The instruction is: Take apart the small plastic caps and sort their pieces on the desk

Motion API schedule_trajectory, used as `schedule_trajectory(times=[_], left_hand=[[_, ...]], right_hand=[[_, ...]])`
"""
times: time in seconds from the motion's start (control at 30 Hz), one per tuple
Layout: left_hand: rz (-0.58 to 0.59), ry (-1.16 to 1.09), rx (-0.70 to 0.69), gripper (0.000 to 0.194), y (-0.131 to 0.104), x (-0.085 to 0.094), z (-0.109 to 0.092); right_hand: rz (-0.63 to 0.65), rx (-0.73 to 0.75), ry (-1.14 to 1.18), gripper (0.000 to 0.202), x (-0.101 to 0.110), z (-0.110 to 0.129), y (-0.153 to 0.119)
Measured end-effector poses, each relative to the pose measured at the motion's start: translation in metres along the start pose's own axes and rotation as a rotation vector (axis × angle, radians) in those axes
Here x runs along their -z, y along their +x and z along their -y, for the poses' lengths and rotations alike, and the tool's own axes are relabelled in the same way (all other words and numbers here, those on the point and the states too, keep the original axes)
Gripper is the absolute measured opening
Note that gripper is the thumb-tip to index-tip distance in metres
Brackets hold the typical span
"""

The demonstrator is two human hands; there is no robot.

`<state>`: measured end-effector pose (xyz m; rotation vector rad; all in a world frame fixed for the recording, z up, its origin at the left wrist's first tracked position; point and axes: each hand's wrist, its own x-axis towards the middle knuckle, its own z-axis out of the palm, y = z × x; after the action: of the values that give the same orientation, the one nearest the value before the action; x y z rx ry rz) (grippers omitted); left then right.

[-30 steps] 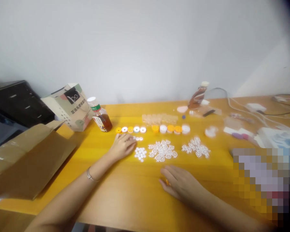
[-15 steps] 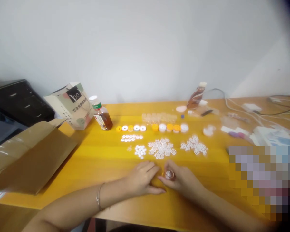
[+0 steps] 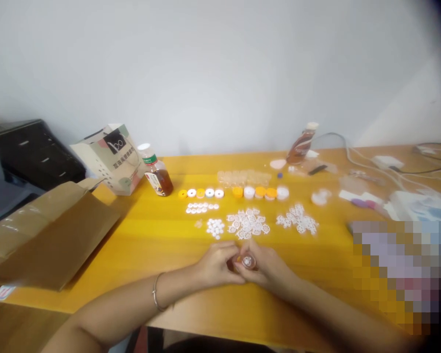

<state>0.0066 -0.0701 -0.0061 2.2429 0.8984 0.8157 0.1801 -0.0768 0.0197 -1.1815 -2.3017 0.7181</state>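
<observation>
My right hand (image 3: 271,267) pinches a small round clear-and-brownish container (image 3: 247,262), whose end shows a white openwork piece. The fingers of my left hand (image 3: 217,265) curl around the container's other side, so part of it is hidden. Just beyond my hands lie a pile of white openwork plastic pieces (image 3: 247,223) and a cluster of small white discs (image 3: 215,228). Farther right is a second group of openwork pieces (image 3: 297,219). Two short rows of white rings (image 3: 202,208) lie behind the discs.
Orange and white caps (image 3: 200,193) form a row, with taller lids (image 3: 259,192) beside them. Clear cups (image 3: 244,178) stand behind. A drink bottle (image 3: 159,176) and paper bag (image 3: 123,166) stand left, near a cardboard box (image 3: 66,240). Another bottle (image 3: 302,144) and cables (image 3: 367,159) are right.
My left hand has closed onto the container's left side. My right hand has shifted slightly left with the container. The whole view has moved a little.
</observation>
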Motion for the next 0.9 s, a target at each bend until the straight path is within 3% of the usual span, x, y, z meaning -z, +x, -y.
schedule_trajectory(times=[0.17, 0.33, 0.5, 0.63, 0.9], left_hand=[[0.03, -0.028, 0.066, 0.019, 0.001, 0.005, -0.001], [0.028, -0.044, 0.125, 0.021, 0.001, 0.006, -0.003], [0.009, -0.023, 0.11, 0.019, 0.001, 0.005, -0.002], [0.016, -0.026, 0.116, 0.022, 0.0, 0.004, -0.002], [0.021, -0.015, 0.117, 0.021, 0.0, 0.003, 0.0]], right_hand=[[0.082, 0.178, 0.064, 0.025, 0.016, -0.002, -0.001], [0.039, 0.074, -0.078, 0.015, 0.019, 0.003, -0.002], [0.024, 0.203, -0.093, 0.021, 0.02, 0.009, -0.003], [-0.014, 0.192, -0.096, 0.029, 0.023, 0.011, -0.004], [-0.026, 0.222, -0.158, 0.018, 0.025, 0.011, -0.003]])
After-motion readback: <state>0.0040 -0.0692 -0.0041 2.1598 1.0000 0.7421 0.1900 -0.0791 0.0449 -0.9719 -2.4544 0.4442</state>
